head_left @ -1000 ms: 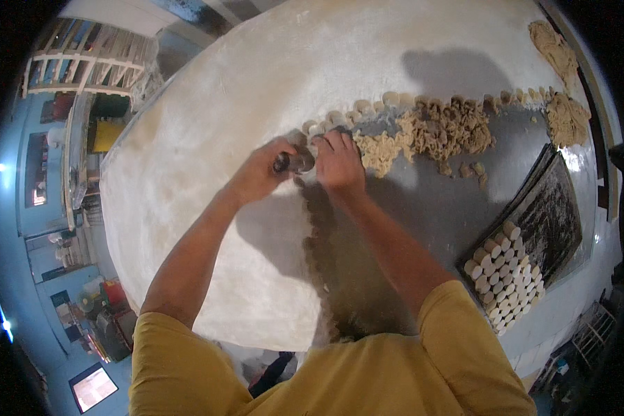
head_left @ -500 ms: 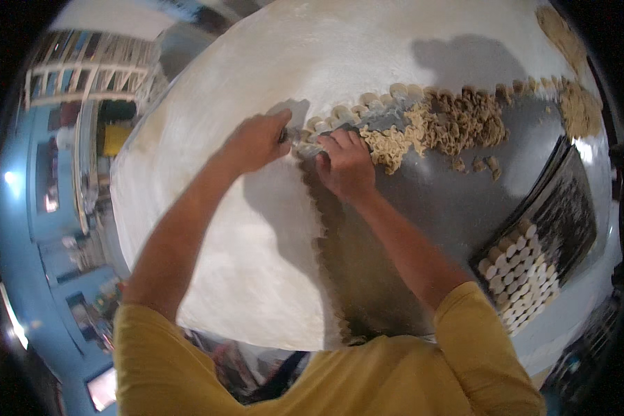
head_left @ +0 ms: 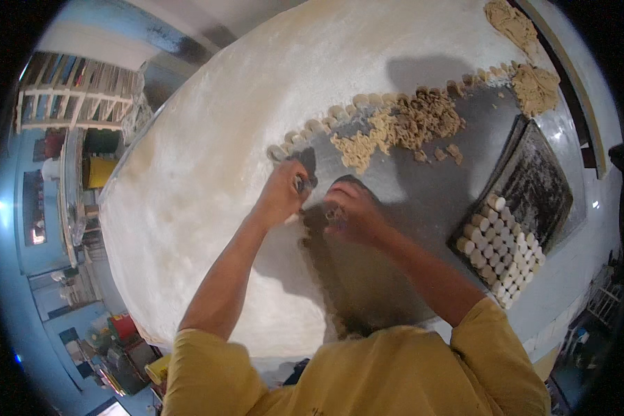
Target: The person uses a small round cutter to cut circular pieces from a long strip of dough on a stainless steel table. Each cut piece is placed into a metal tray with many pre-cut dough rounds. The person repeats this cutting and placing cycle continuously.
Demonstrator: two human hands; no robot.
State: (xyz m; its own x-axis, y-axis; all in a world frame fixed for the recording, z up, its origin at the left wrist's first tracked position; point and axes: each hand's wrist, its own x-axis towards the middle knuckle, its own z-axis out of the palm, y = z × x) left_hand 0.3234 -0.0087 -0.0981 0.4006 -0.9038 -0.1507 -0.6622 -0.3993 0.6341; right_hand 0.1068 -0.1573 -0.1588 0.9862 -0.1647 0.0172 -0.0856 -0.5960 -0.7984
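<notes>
Presently, under head view, note left hand [head_left: 284, 191] closed around a short, dark-looking tool [head_left: 299, 183], near the edge of a pale sheet [head_left: 187, 187]. Note right hand [head_left: 353, 210] just to its right, over the dark tabletop [head_left: 416, 194], fingers bent and bunched; cannot tell whether pinching anything. Find sheet mainly left of both hands, with scalloped side edge starting between them and running back toward the yellow-shirted torso [head_left: 374, 367]. Record a row of pale rounds [head_left: 313, 127] with long axis slanting forward and right, near end just ahead of left hand; rate left hand nearer to that end than right. Find curled scraps [head_left: 357, 150] beyond right hand, pale nearer, brown farther. Log a dough-like lump [head_left: 535, 90] at far right, and small pale cylinders [head_left: 496, 253] packed on stacked dark trays [head_left: 544, 173], well apart from hands.
</notes>
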